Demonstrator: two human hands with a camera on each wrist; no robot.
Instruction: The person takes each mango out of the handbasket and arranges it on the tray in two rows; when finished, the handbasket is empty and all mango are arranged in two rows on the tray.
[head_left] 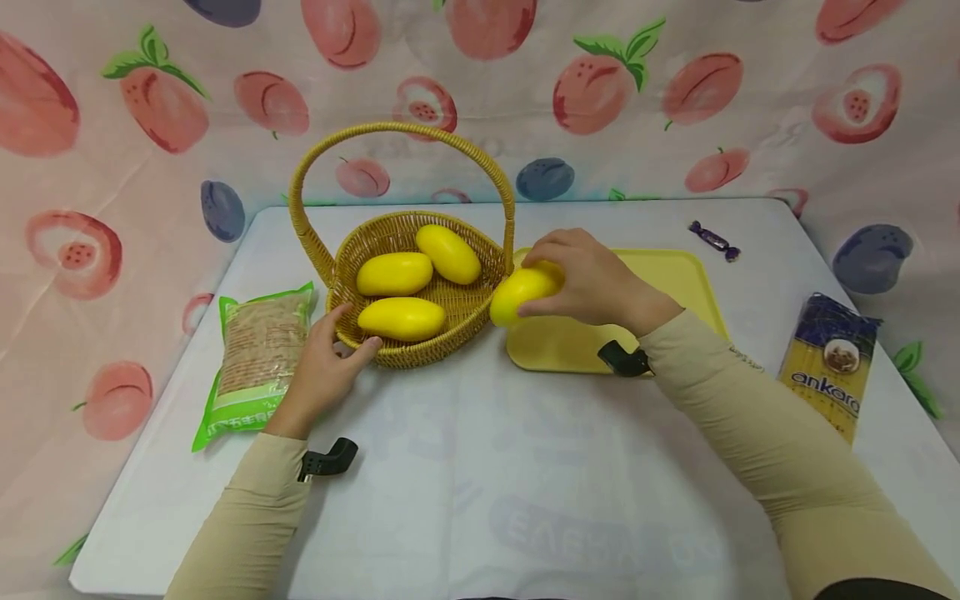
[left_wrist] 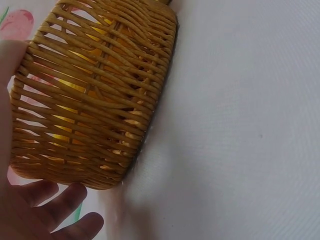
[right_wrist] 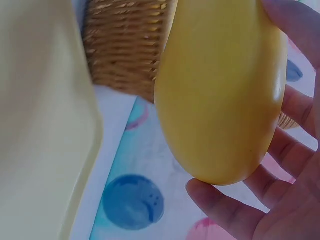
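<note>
A yellow mango [head_left: 527,292] is in my right hand [head_left: 592,279], gripped between thumb and fingers just right of the basket's rim. The right wrist view shows this mango [right_wrist: 220,95] large, with fingers along its side and lower end. Three more mangoes, one at the back [head_left: 448,253], one in the middle [head_left: 394,274] and one in front [head_left: 402,319], lie in the wicker basket [head_left: 405,358]. At the basket's left front, my left hand [head_left: 326,367] rests against the rim with thumb and fingers spread. In the left wrist view its fingertips touch the woven side.
A yellow tray [head_left: 637,262] lies under my right hand and forearm. Left of the basket is a green-edged plastic bag [head_left: 255,358]. A wrapped candy [head_left: 714,241] and an "ankara" packet [head_left: 828,362] lie at the right. The basket's tall handle [head_left: 405,127] arches over it.
</note>
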